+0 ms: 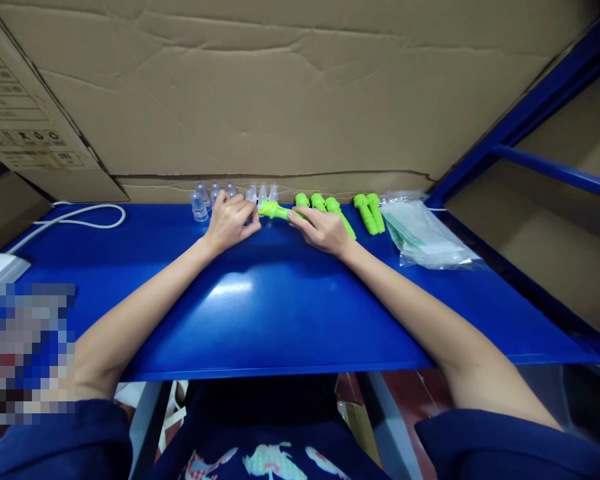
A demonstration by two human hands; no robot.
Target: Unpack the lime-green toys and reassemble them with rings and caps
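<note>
presently, we seem to work on the wide end of the green piece (279,211) above the worktop (290,327), our right grip (323,230) closed around its body, our left grip (231,220) pinching that end, so the next move probably calls for holding steady.

Cardboard (260,107) (creased), looped white cable (100,206), blue bar (555,173)
</note>
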